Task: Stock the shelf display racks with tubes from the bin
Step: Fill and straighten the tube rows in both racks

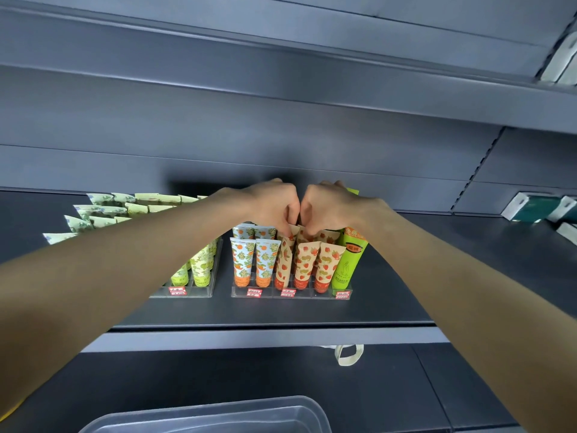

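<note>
A clear display rack point(292, 293) stands on the dark shelf with upright tubes: orange-print tubes point(242, 265) on its left, strawberry-print tubes point(304, 265) in the middle, a tall green tube point(348, 265) at its right end. My left hand point(268, 203) and my right hand point(334, 204) meet knuckle to knuckle above the back rows, fingers curled down onto the tops of the strawberry tubes there. A second rack point(190, 290) to the left holds yellow-green tubes point(201, 267), partly hidden by my left forearm. The clear plastic bin point(281, 407) sits below, near the bottom edge.
Pale green leaf-print tubes point(103, 210) lie in rows on the shelf at the back left. Boxed goods point(537, 207) stand at the far right of the shelf. A white bag handle point(348, 354) hangs under the shelf's front edge. Another shelf runs overhead.
</note>
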Demonstrator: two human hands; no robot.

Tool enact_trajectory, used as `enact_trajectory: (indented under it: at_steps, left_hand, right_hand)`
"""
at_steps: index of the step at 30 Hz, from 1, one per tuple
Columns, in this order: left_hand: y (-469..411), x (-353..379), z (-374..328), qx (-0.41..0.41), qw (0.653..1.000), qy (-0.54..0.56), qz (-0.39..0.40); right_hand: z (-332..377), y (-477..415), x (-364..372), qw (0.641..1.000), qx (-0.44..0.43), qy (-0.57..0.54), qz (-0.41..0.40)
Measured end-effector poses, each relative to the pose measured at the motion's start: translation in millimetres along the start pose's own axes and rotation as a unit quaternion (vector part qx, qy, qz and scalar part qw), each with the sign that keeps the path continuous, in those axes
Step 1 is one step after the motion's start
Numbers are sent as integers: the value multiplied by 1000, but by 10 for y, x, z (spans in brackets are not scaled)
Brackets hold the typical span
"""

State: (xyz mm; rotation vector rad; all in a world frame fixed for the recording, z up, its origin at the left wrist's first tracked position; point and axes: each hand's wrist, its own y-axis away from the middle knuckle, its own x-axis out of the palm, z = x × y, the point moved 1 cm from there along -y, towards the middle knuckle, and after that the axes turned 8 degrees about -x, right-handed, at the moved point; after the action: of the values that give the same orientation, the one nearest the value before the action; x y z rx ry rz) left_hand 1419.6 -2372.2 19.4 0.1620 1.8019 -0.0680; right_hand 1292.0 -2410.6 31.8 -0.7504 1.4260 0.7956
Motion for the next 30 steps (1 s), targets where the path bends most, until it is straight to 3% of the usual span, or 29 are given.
enact_trajectory:
  at_steps: [30]
  left_hand:
    - [25,-6,31,-10,1000,21,-7]
  right_hand:
    - [-50,23,-10,1000,14,-18,4]
